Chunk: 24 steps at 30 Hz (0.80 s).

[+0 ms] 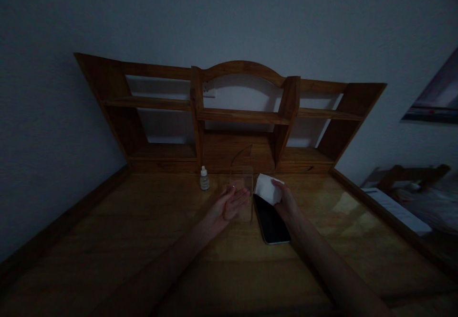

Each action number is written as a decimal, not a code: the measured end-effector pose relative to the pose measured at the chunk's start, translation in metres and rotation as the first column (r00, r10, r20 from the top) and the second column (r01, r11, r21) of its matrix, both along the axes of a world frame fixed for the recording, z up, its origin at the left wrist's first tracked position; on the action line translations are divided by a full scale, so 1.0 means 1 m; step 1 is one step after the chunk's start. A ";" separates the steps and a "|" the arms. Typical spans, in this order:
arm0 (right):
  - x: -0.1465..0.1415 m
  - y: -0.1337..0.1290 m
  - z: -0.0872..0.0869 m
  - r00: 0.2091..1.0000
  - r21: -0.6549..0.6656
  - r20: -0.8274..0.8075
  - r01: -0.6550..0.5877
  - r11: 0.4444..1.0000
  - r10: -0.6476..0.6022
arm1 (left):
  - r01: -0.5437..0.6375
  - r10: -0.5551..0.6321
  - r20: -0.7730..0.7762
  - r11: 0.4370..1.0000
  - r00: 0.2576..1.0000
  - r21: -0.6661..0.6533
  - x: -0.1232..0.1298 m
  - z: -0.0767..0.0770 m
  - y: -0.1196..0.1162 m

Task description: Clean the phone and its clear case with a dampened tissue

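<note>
My left hand [231,206] holds a clear, see-through panel [246,174] upright between thumb and fingers, and the fingers show through it. A thin curved edge rises from its top; whether it is a case or a screen sheet I cannot tell. In my right hand [285,203] is a folded white tissue [267,189], pinched at its right side. Below the tissue a black-screened phone [272,224] lies flat on the desk, its far end partly covered by the tissue. A small dropper bottle [204,179] with a white top stands left of the panel.
The wooden desk [136,240] has a raised rim at both sides. A wooden shelf unit [243,115] stands along its back against the wall. On the right, beyond the rim, are a chair [411,176] and white papers [393,207]. The light is dim.
</note>
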State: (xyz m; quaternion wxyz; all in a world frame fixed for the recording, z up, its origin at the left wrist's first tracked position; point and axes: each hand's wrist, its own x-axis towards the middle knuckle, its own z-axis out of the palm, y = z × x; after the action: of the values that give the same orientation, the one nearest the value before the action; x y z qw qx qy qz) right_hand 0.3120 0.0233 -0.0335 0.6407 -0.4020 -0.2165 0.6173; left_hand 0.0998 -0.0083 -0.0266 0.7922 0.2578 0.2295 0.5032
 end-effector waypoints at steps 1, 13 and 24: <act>0.000 0.000 0.000 1.000 -0.015 -0.003 -0.001 1.000 0.001 | 0.022 -0.023 0.039 0.999 0.999 0.031 0.001 0.002 -0.001; -0.001 -0.002 0.002 0.999 -0.041 -0.005 0.031 0.999 -0.032 | 0.151 -0.155 0.087 0.987 0.984 0.049 -0.003 0.009 -0.004; -0.008 -0.001 0.005 0.971 0.161 0.153 0.157 0.974 -0.182 | 0.241 -0.244 0.107 0.970 0.964 0.035 -0.003 0.003 -0.002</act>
State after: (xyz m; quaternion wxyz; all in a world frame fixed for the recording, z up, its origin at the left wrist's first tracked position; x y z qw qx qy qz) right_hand 0.3041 0.0219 -0.0281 0.6988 -0.4206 -0.2793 0.5067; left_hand 0.0963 -0.0108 -0.0232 0.8565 0.2642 0.1469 0.4184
